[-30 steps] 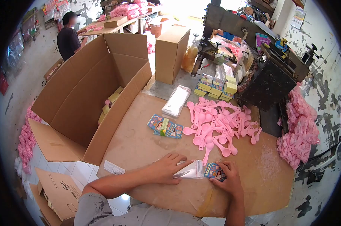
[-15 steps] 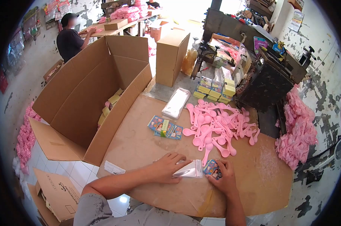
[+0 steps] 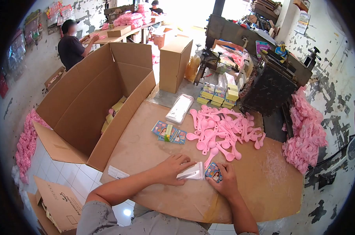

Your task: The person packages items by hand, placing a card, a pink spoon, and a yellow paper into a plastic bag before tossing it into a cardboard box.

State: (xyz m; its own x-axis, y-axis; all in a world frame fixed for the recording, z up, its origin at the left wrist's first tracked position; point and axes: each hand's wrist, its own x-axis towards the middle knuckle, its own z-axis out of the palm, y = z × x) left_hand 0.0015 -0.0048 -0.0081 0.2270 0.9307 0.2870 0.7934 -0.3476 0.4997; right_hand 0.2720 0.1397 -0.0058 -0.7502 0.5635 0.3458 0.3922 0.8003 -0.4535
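On a cardboard-topped table (image 3: 259,192), your left hand (image 3: 172,170) rests unclenched on clear plastic sleeves (image 3: 195,172); beside them, your right hand (image 3: 226,182) grasps blue printed cards (image 3: 213,172), pink spoons (image 3: 212,133) heaped beyond it.

Toward the near side of a brown work surface (image 3: 259,199), the left hand (image 3: 172,170) rests on clear plastic bags (image 3: 196,172), and the right hand (image 3: 226,181) holds blue printed cards (image 3: 213,172) just right of them. Pink spoons (image 3: 210,143) lie heaped farther off, with banded cards (image 3: 160,127) to their left. A large open carton (image 3: 77,107) stands at the left.
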